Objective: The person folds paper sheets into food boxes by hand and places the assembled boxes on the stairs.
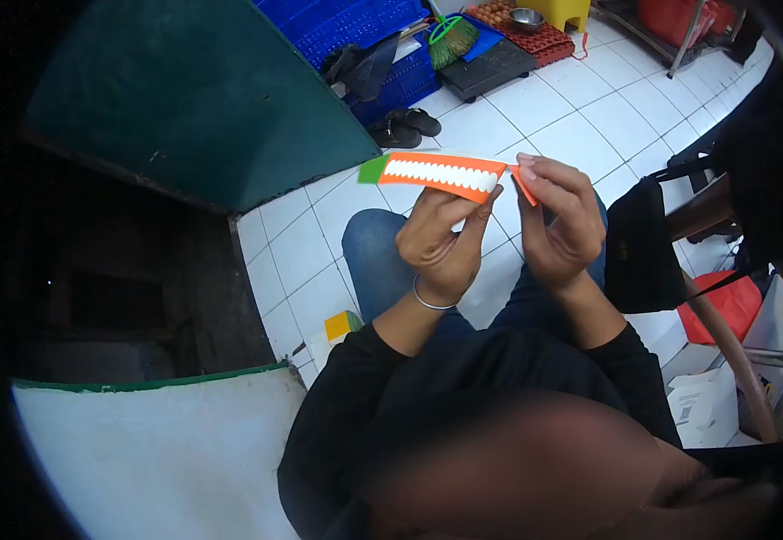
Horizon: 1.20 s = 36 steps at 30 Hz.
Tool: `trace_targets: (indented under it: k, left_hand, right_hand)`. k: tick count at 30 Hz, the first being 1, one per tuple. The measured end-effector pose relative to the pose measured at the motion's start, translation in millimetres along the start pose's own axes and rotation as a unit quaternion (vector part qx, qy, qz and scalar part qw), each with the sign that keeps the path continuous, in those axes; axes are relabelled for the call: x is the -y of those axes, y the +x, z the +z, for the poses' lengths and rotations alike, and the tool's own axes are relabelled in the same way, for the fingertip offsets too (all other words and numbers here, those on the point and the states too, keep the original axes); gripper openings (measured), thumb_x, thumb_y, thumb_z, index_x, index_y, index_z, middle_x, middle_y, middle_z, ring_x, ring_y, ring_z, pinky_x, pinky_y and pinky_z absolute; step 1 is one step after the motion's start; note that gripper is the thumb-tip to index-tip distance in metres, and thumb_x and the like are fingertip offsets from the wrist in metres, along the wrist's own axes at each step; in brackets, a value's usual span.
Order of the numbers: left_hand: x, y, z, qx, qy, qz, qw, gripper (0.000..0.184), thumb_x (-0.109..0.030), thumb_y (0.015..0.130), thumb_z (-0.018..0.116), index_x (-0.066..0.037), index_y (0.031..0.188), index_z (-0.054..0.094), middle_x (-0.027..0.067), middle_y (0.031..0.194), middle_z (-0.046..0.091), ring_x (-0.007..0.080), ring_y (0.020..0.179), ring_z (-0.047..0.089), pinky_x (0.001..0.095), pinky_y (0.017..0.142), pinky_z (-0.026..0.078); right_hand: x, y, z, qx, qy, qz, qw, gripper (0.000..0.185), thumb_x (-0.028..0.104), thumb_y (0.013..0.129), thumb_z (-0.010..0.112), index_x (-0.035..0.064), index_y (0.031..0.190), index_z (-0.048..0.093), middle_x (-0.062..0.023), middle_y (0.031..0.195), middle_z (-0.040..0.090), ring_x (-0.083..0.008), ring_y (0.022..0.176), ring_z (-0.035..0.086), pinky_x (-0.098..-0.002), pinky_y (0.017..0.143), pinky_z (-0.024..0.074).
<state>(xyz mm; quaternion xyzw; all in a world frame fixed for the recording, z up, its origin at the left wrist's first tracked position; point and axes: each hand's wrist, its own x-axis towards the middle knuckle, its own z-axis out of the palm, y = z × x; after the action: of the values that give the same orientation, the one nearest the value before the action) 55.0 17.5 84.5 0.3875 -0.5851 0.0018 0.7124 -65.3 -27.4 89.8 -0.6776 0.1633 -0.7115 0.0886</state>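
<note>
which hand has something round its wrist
The left hand, holding the long, flat orange-and-green strip with white scalloped shapes: a thin silver-coloured bangle circles its wrist, while the right hand has a bare wrist.

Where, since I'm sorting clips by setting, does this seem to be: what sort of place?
Probably a shop's storeroom or back area, though I can't be sure: there are blue plastic crates, what look like eggs, and a white tiled floor.
</note>
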Motion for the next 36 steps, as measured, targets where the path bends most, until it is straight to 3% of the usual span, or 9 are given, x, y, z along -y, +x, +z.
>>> trace_targets:
  k: [2,6,9,11,16,19,25,29,36]
  left_hand:
    - [-3,-1,3,0.003,0.028,0.048,0.998,0.014,0.006,0.079,0.075,0.000,0.092,0.071,0.0145,0.094,0.072,0.0177,0.086,0.068,0.0280,0.073,0.053]
    - [-6,-11,7,-0.001,-0.041,0.009,0.999,0.018,0.005,0.080,0.074,0.003,0.098,0.071,0.0153,0.100,0.070,0.0188,0.088,0.068,0.0300,0.077,0.054]
    - [-10,-11,2,-0.007,-0.141,-0.120,0.983,0.020,0.005,0.081,0.074,0.004,0.101,0.069,0.0144,0.102,0.070,0.0179,0.092,0.067,0.0294,0.082,0.054]
    - [-13,-10,2,-0.010,-0.196,-0.140,0.970,0.023,0.004,0.081,0.074,0.003,0.104,0.067,0.0129,0.103,0.070,0.0167,0.094,0.067,0.0294,0.085,0.053]
    - [-11,-7,2,0.002,-0.261,-0.163,0.951,0.026,0.001,0.082,0.075,0.001,0.107,0.066,0.0090,0.103,0.071,0.0135,0.095,0.066,0.0274,0.086,0.053]
    - [-9,-12,-1,0.011,-0.258,-0.179,0.949,0.025,0.000,0.083,0.075,0.000,0.107,0.066,0.0080,0.102,0.071,0.0120,0.093,0.066,0.0257,0.083,0.053]
    - [-5,-16,-5,0.030,-0.250,-0.196,0.948,0.018,-0.003,0.087,0.072,0.002,0.103,0.064,0.0095,0.098,0.071,0.0123,0.092,0.066,0.0247,0.082,0.053]
    - [-21,3,7,-0.047,-0.348,-0.248,0.903,0.015,-0.007,0.091,0.068,0.003,0.100,0.062,0.0130,0.099,0.070,0.0148,0.095,0.066,0.0268,0.085,0.052]
    - [7,-18,-4,0.066,-0.385,-0.282,0.876,0.024,-0.007,0.092,0.066,0.001,0.114,0.063,0.0109,0.109,0.069,0.0163,0.100,0.065,0.0300,0.090,0.051]
  right_hand:
    - [14,-2,1,0.003,0.002,0.033,0.999,0.031,-0.012,0.078,0.067,-0.0024,0.107,0.067,-0.0177,0.101,0.067,-0.0284,0.093,0.068,-0.0311,0.079,0.0543]
    - [29,-4,-7,0.030,0.087,0.141,0.986,0.025,-0.005,0.085,0.067,-0.0018,0.110,0.068,-0.0159,0.102,0.068,-0.0251,0.098,0.067,-0.0309,0.081,0.0528]
    - [30,-3,-12,0.039,0.154,0.196,0.968,0.020,-0.001,0.086,0.068,-0.0015,0.106,0.069,-0.0151,0.103,0.069,-0.0230,0.099,0.066,-0.0311,0.083,0.0514]
    - [31,1,-13,0.037,0.172,0.212,0.961,0.017,0.001,0.087,0.067,-0.0012,0.104,0.070,-0.0146,0.103,0.069,-0.0221,0.100,0.066,-0.0310,0.085,0.0503]
    - [35,6,-19,0.072,0.154,0.236,0.957,0.013,0.000,0.092,0.061,-0.0049,0.103,0.066,-0.0152,0.104,0.065,-0.0241,0.107,0.062,-0.0329,0.094,0.0455]
    - [34,6,-19,0.060,0.145,0.228,0.961,0.011,0.002,0.087,0.066,-0.0008,0.097,0.070,-0.0126,0.100,0.068,-0.0226,0.097,0.064,-0.0324,0.086,0.0492]
    - [33,16,-25,0.131,0.006,0.148,0.980,0.014,-0.002,0.081,0.070,0.0006,0.095,0.072,-0.0129,0.095,0.068,-0.0259,0.096,0.066,-0.0332,0.084,0.0499]
    - [37,18,-24,0.091,0.067,0.191,0.975,0.016,-0.002,0.079,0.073,0.0016,0.094,0.073,-0.0124,0.093,0.069,-0.0268,0.096,0.066,-0.0329,0.083,0.0503]
    - [33,4,-24,0.115,0.111,0.221,0.962,0.023,0.002,0.076,0.078,0.0014,0.099,0.071,-0.0138,0.103,0.067,-0.0244,0.103,0.063,-0.0334,0.085,0.0496]
